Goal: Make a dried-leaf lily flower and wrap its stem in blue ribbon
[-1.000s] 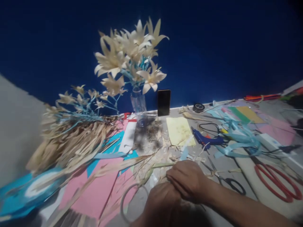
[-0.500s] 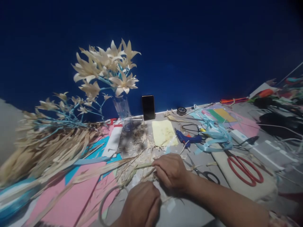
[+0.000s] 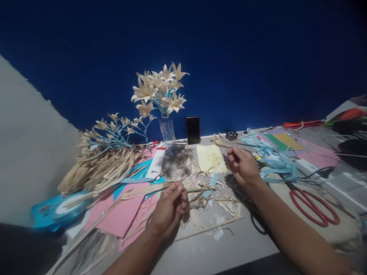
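On the grey table (image 3: 197, 256) lie pale scraps (image 3: 228, 206), a thin stick (image 3: 209, 229) and a yellow sheet (image 3: 210, 158).

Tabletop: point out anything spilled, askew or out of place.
Pale dry scraps lie strewn across the tabletop, reaching the yellow sheet; they look like a spill because they are loose and unsorted. A thin stick lies aslant on the near side.

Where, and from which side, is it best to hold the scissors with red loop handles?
Probably by the red loop handles of the large scissors, from the near right: the loops lie uncovered there, while the other end points toward the light-blue ribbon.
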A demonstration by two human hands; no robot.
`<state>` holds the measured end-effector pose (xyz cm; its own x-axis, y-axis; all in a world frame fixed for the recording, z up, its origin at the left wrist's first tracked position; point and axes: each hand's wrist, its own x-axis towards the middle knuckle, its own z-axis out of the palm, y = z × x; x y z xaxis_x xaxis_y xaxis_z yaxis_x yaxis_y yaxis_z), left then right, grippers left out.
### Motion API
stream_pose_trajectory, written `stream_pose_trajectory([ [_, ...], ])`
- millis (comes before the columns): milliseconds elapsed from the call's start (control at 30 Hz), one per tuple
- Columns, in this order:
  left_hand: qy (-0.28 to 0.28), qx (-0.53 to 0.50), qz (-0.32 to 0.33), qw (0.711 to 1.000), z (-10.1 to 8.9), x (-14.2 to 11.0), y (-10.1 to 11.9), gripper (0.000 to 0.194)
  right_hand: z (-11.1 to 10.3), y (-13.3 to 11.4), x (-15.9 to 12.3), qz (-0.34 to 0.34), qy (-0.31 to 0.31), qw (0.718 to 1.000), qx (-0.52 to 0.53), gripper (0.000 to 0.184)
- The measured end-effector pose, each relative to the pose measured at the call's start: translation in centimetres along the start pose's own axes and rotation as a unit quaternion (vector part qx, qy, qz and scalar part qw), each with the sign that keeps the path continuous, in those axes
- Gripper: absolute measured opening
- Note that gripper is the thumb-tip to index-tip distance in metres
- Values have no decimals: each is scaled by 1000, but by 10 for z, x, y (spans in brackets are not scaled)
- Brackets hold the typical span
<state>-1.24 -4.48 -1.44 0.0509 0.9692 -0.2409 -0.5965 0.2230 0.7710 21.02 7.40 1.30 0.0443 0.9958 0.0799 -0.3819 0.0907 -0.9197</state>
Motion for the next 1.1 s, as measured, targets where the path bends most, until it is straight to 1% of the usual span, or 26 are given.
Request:
stream_pose_trajectory([
  [67, 4, -36, 7, 999, -4, 3, 4, 29, -7, -7, 8, 45, -17, 996, 77, 31],
  [133, 2, -45, 12, 999, -8, 4, 5, 31, -12, -11, 12, 56, -26, 993, 98, 29],
  [200, 3, -40, 17, 999, -9, 5, 5, 32, -13, -11, 12, 49, -33, 996, 72, 28],
  [300, 1, -24, 18, 1000, -9, 4, 5, 34, -11, -4, 11, 28, -37, 999, 6, 31],
  [433, -1, -7, 22, 1000, -7, 2, 7, 31, -11, 2, 11, 13, -32, 998, -47, 29],
  [467, 3, -4, 24, 1000, -7, 2, 8, 30, -11, 2, 11, 13, -41, 997, -71, 28],
  [500, 7, -1, 25, 1000, -6, 1, 10, 29, -12, 0, 10, 10, -64, 990, -124, 27],
  [533, 9, 2, 24, 1000, -6, 1, 11, 28, -12, -1, 9, 0, -100, 974, -205, 27],
  [567, 11, 5, 22, 1000, -5, 1, 12, 27, -13, -3, 8, -17, -142, 940, -311, 27],
  [600, 13, 9, 19, 1000, -5, 1, 12, 27, -13, -4, 6, -35, -181, 884, -430, 26],
  [633, 15, 12, 17, 1000, -5, 1, 12, 27, -12, -3, 4, -49, -208, 816, -538, 25],
  [667, 16, 14, 15, 1000, -5, 1, 12, 27, -11, -2, 2, -56, -220, 753, -617, 25],
  [700, 18, 16, 13, 1000, -6, 1, 12, 27, -10, 0, 1, -55, -219, 714, -663, 25],
  [733, 18, 18, 12, 1000, -6, 1, 11, 27, -9, 2, 0, -48, -217, 693, -686, 24],
  [767, 17, 19, 12, 1000, -7, 2, 11, 26, -8, 5, 0, -40, -220, 686, -692, 22],
  [833, 16, 21, 13, 1000, -9, 3, 10, 25, -8, 6, 1, -38, -238, 694, -678, 14],
  [867, 18, 21, 14, 1000, -9, 4, 10, 25, -8, 5, 2, -41, -247, 697, -673, 14],
  [900, 21, 20, 16, 999, -10, 4, 11, 24, -10, 2, 3, -47, -251, 704, -662, 15],
  [933, 24, 19, 17, 999, -10, 5, 11, 24, -12, -2, 5, -53, -254, 721, -642, 17],
  [967, 27, 18, 18, 999, -10, 5, 12, 24, -14, -7, 6, -56, -256, 749, -609, 18],
  [1000, 29, 18, 19, 999, -10, 5, 13, 24, -17, -12, 7, -53, -260, 785, -560, 20],
  [1067, 31, 21, 20, 999, -10, 5, 15, 24, -24, -21, 7, -30, -274, 863, -424, 26],
  [1100, 31, 23, 20, 999, -9, 5, 15, 25, -27, -26, 6, -17, -280, 892, -354, 29],
])
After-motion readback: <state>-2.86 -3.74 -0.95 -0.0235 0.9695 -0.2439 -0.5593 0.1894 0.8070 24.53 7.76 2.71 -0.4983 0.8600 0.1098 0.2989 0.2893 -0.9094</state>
